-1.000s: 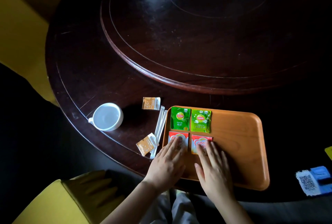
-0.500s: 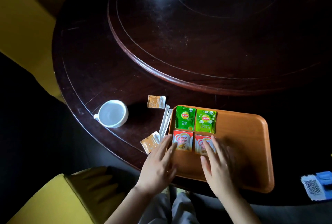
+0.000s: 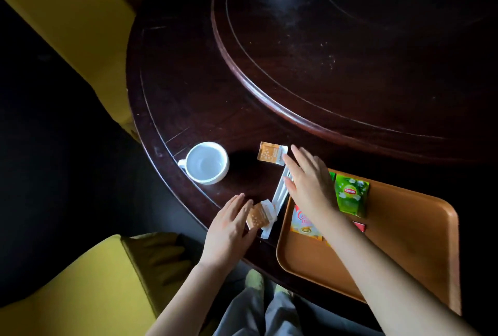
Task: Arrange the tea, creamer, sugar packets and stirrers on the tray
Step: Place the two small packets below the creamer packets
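1. I'm at a dark, glossy round wooden table (image 3: 188, 87), with a raised round inner disc (image 3: 350, 52) filling its middle; the light is dim and the far side falls into shadow.
2. Yellow chairs (image 3: 67, 295) sit to my left, one near my knee and another farther back along the table edge.
3. My left hand (image 3: 229, 230) lies flat, fingers spread and holding nothing, its fingertips touching the near sugar packet (image 3: 260, 215) on the table.
4. My right hand (image 3: 307, 184) reaches across the tray's left corner, fingers loosely splayed and empty, their tips right at the far sugar packet (image 3: 272, 153).
5. The white stirrers (image 3: 279, 195) lie on the wood between the two packets, just beside the tray's left rim.
6. The orange tray (image 3: 404, 241) sits at the table's near edge, carrying a green tea bag (image 3: 351, 195) and a creamer packet (image 3: 303, 224); my forearm hides other packets.
7. An empty white cup (image 3: 206, 162) stands on the table, left of the packets.
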### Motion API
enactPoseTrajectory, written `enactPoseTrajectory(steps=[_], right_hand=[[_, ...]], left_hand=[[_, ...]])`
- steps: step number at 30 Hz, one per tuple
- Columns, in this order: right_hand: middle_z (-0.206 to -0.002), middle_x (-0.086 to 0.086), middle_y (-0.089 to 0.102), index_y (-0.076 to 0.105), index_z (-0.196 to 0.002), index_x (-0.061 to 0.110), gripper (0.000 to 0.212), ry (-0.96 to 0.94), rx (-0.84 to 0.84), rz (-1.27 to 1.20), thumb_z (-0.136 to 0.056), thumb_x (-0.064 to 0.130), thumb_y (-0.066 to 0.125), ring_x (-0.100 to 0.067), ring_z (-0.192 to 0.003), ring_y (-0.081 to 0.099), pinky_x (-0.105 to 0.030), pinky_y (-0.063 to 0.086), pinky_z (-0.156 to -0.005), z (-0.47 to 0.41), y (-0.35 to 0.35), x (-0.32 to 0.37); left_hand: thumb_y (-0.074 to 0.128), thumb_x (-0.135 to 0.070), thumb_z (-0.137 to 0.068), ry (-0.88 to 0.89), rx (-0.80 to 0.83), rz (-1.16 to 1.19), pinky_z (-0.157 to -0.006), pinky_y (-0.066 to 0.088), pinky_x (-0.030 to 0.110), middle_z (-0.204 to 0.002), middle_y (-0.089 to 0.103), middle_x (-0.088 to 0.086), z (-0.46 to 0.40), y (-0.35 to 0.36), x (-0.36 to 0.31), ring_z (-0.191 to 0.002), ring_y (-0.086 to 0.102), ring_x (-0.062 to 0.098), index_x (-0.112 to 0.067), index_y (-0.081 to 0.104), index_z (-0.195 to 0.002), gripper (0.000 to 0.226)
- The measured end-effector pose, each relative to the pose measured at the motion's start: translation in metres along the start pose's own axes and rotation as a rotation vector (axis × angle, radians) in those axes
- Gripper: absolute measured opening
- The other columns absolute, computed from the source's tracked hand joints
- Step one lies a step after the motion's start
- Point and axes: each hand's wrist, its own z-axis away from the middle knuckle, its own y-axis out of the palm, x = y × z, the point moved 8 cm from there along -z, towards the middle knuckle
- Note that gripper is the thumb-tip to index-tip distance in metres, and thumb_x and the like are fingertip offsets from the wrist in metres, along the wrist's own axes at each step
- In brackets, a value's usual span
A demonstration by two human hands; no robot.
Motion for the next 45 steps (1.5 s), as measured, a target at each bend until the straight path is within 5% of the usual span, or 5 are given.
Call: enactPoseTrajectory(steps=[16, 25, 29, 35, 45], right_hand=[[-0.038, -0.009, 0.052, 0.056, -0.040, 0.004, 0.030, -0.020, 0.011, 0.072, -0.033, -0.010, 0.082, -0.029, -0.033, 0.051, -0.024, 0.043, -0.034, -0.066, -0.006, 0.029], [-0.092, -0.004, 0.072, 0.072, -0.093, 0.005, 0.021, 0.076, -0.323, -0.327, -0.084, 0.007, 0.054, -0.017, -0.086, 0.063, -0.020, 0.046, -0.082, 0.030, -0.081, -0.013], [-0.101, 0.033, 0.056, 0.065, -0.104, 0.041, 0.028, 0.266, 0.278, -0.389, -0.082, 0.056, 0.057, -0.014, -0.097, 0.063, -0.020, 0.036, -0.087, 0.163, 0.063, -0.068], [-0.086, -0.008, 0.071, 0.075, -0.085, 0.000, 0.023, 0.259, -0.329, -0.311, -0.087, 0.007, 0.053, -0.013, -0.090, 0.058, -0.023, 0.046, -0.090, 0.194, -0.071, -0.024], [-0.115, -0.011, 0.066, 0.069, -0.106, 0.006, 0.032, 0.281, -0.230, -0.208, -0.082, 0.017, 0.051, -0.023, -0.109, 0.058, -0.036, 0.047, -0.090, 0.230, -0.022, -0.026]], left_hand=[[0.063, -0.011, -0.073, 0.083, -0.070, 0.097, -0.063, 0.055, 0.023, -0.087, 0.072, 0.001, -0.005, -0.014, -0.022, -0.081, 0.064, 0.016, -0.012, 0.071, -0.085, 0.014], [0.051, -0.020, -0.090, 0.099, -0.173, 0.211, -0.091, 0.045, 0.016, -0.098, 0.074, 0.000, 0.000, -0.046, -0.040, -0.095, 0.066, 0.013, -0.010, 0.072, -0.095, 0.024], [0.044, -0.023, -0.097, 0.311, -0.140, 0.270, -0.101, 0.041, 0.019, -0.109, 0.071, 0.003, 0.024, -0.031, -0.078, -0.108, 0.059, 0.012, -0.006, 0.070, -0.102, 0.031], [0.050, -0.017, -0.091, 0.387, -0.012, 0.253, -0.091, 0.051, 0.026, -0.110, 0.071, 0.003, 0.042, 0.016, -0.098, -0.106, 0.064, 0.017, -0.008, 0.070, -0.103, 0.025], [0.052, -0.020, -0.090, 0.472, 0.023, 0.184, -0.106, 0.039, 0.034, -0.134, 0.054, 0.010, 0.060, 0.024, -0.102, -0.130, 0.045, 0.023, -0.006, 0.059, -0.122, 0.036]])
